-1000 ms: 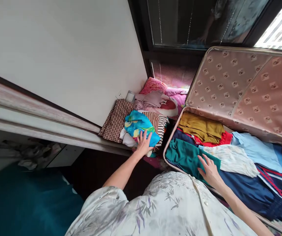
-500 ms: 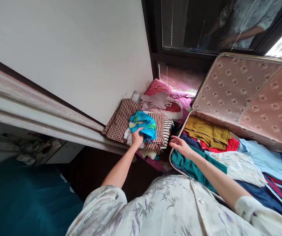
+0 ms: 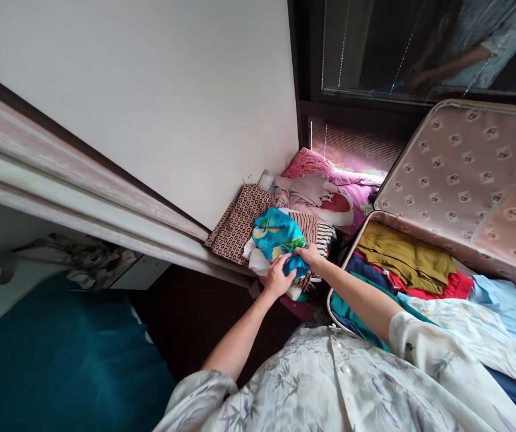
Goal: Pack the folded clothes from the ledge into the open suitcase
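step: gripping blue printed garment on clothes pile | left hand closed on it | right hand pinching edge | next: lift clear beside open suitcase

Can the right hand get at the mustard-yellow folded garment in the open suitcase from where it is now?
Probably yes. The right hand now grips the bright blue printed cloth together with the left hand, so it is busy. But the mustard-yellow garment lies uncovered on top in the suitcase, with nothing between.

Both hands clutch a turquoise printed garment beside the suitcase.
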The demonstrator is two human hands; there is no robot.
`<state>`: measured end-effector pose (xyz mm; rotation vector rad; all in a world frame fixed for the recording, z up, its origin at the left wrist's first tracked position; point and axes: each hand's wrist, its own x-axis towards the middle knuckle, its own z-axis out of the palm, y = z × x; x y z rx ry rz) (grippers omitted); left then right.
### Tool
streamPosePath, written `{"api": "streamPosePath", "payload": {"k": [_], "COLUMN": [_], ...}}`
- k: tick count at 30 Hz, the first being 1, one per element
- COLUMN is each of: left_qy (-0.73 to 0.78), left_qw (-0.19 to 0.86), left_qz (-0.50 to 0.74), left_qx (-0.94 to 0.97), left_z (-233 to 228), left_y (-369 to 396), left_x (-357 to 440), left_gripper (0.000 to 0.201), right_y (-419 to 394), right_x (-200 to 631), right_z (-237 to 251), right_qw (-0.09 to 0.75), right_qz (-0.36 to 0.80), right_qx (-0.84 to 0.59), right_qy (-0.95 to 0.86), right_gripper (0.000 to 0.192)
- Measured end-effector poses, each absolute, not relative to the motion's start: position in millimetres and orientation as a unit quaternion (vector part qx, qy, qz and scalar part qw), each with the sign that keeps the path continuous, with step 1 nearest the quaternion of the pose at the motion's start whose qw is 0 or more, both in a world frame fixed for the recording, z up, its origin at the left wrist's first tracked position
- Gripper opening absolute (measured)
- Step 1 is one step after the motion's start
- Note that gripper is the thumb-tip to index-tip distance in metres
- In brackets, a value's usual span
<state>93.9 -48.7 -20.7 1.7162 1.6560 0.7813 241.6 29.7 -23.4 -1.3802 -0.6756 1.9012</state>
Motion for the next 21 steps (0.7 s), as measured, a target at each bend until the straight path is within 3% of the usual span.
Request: {"api": "streamPosePath", "payload": {"k": [4, 7, 9, 13, 16, 21], "left_qy": [0.663, 0.628, 0.546, 0.456, 0.432, 0.390], "left_qw": [0.444, 0.642, 0.733, 0.748, 0.742, 0.805], "left_qz": [0.436, 0.386, 0.361, 0.395, 0.393, 0.302], "left_qx": [0.417, 0.211, 0.186, 0.275, 0.329, 0.330], "left_z": [-21.4, -31.4, -39.1, -49.3, -53.5, -48.5], "left_y": [-69.1, -76.3, -77.2, -67.4, -47.8, -16.7], "left_x": [80.8, 91.4, 111.4, 153.5, 171.9, 225.6], "left_gripper": [0.054, 0.075, 0.082, 0.080, 0.066, 0.062], "right_y": [12.2, -16.7, -38.4, -74.0, -104.3, -170.2], "right_x": [275.6, 303.1, 315.9, 344.6, 382.5, 461.6], "right_z": [2.0, 23.3, 33.4, 42.5, 47.3, 47.1], "right_qw": [0.356, 0.364, 0.371, 0.409, 0.460, 0.532], "right_qz": [0.757, 0.778, 0.785, 0.795, 0.779, 0.705], "right_qx": [-0.495, -0.478, -0.473, -0.433, -0.410, -0.461], "right_qy": [-0.232, -0.184, -0.149, -0.114, -0.114, -0.083], "right_gripper": [0.013, 0.010, 0.011, 0.021, 0.024, 0.030]}}
